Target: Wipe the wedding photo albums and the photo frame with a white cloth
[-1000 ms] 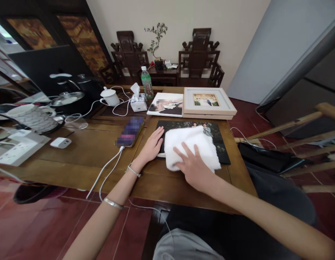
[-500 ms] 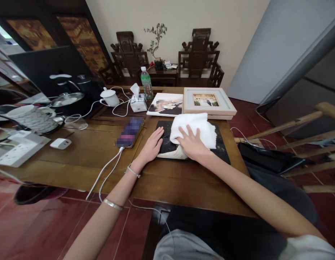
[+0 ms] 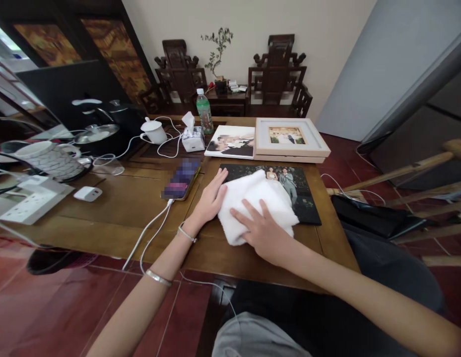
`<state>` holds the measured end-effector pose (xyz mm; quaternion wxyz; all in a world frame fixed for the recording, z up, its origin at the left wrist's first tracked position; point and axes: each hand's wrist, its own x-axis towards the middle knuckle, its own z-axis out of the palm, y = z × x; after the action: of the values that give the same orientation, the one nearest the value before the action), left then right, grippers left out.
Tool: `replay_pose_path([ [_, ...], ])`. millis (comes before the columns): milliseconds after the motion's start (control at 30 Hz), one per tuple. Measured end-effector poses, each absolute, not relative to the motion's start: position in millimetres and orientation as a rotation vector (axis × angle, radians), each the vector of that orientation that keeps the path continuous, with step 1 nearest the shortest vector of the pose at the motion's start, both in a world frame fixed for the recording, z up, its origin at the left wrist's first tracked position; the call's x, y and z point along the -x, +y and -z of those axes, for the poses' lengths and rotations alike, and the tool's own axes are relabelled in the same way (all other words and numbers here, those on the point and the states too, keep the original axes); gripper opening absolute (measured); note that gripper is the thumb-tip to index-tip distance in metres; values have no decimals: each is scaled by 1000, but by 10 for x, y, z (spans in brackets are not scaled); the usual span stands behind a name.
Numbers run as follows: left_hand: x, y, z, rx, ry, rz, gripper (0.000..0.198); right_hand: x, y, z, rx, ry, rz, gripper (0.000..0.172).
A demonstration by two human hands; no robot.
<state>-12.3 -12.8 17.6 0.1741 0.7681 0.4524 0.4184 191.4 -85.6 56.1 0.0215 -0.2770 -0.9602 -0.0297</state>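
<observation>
White fluffy cloth (image 3: 241, 194) under your splayed right hand (image 3: 265, 234) | left hand (image 3: 211, 201) lay flat against black rectangular photo panel (image 3: 306, 196) | light, even pressure seemed best

"What am I seeing on the left arm (image 3: 135, 310)?"

"Two silver pieces, from my seat. Nearest the left hand (image 3: 211, 196) I have a thin bracelet (image 3: 186, 234) with a small bead-like bit at one side. Higher up I see a bangle (image 3: 158, 277), broader, flat and shiny."

"And my right arm (image 3: 357, 292)?"

"Bare, from the right hand (image 3: 265, 233) up, as far as I can see."

"Clothing?"

"Grey cloth (image 3: 256, 337), creased, with a thin white cord (image 3: 219, 286) running onto it. I can't tell which garment."
</observation>
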Motion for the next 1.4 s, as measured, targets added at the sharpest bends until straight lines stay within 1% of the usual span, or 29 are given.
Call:
replay_pose_path([
  [67,119,-120,-154,-2199,1306,-1130,53,-2110,-911,-592,933,-2989,30,29],
  [167,116,-105,-125,-2218,1342,-1083,52,-2372,-873,-644,1089,-2978,-19,41],
  [267,114,-88,-106,-2243,1356,-1037,49,-2518,-683,-671,1234,-2909,23,51],
  [400,113,-71,-96,-2261,1373,-1000,48,-2424,-287,-686,1386,-2797,-38,56],
  [500,117,-63,-91,-2263,1366,-1002,47,-2155,46,-718,1343,-2711,-195,57],
  [667,131,-52,-83,-2284,1376,-1021,44,-1599,494,-820,1123,-2598,-496,51],
  [767,137,-50,-87,-2292,1380,-1017,42,-1415,560,-866,1060,-2596,-566,48],
  [933,142,-53,-88,-2286,1363,-1012,41,-1677,441,-839,1149,-2595,-450,51],
  [1167,132,-61,-91,-2261,1354,-1016,42,-2786,335,-690,1375,-2569,-195,55],
  [1300,126,-70,-98,-2251,1359,-1027,41,-3051,-80,-568,1414,-2661,15,55],
  [1400,127,-73,-94,-2259,1365,-1026,41,-3028,-594,-512,1318,-2748,70,51],
])
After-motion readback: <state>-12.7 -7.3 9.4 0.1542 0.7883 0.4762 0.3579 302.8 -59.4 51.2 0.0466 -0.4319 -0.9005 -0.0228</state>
